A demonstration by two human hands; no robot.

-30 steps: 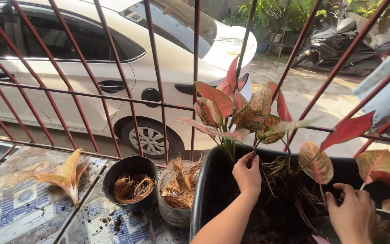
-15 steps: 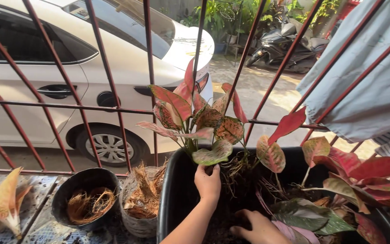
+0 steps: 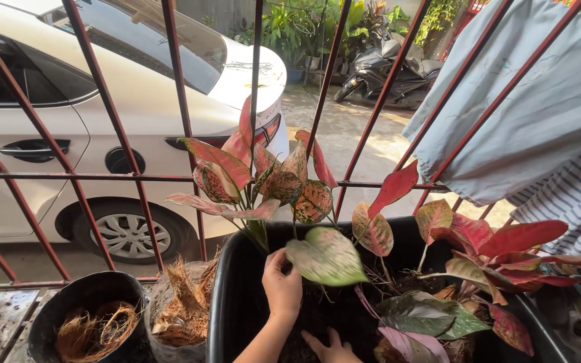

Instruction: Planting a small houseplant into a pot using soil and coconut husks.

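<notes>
My left hand (image 3: pixel 281 286) grips the base of a red-and-green leafed plant (image 3: pixel 257 178), holding it upright inside a long black planter (image 3: pixel 237 296). Its roots hang loose above dark soil. My right hand (image 3: pixel 329 348) lies low in the planter, fingers spread on the soil just right of the left wrist; part of it is cut off by the frame's bottom edge. More red and pink leafed plants (image 3: pixel 499 245) stand in the right half of the same planter.
A round black pot (image 3: pixel 82 319) with coconut fibre and a clear bag (image 3: pixel 179 306) of fibre stand left of the planter. Red metal bars (image 3: pixel 122 144) fence the ledge. Beyond them are a white car (image 3: pixel 102 87) and a scooter (image 3: pixel 384 67). Cloth (image 3: pixel 532 101) hangs at the right.
The view has swung right and down. My left hand keeps hold of the plant. My right hand has moved left and down onto the soil near the left wrist.
</notes>
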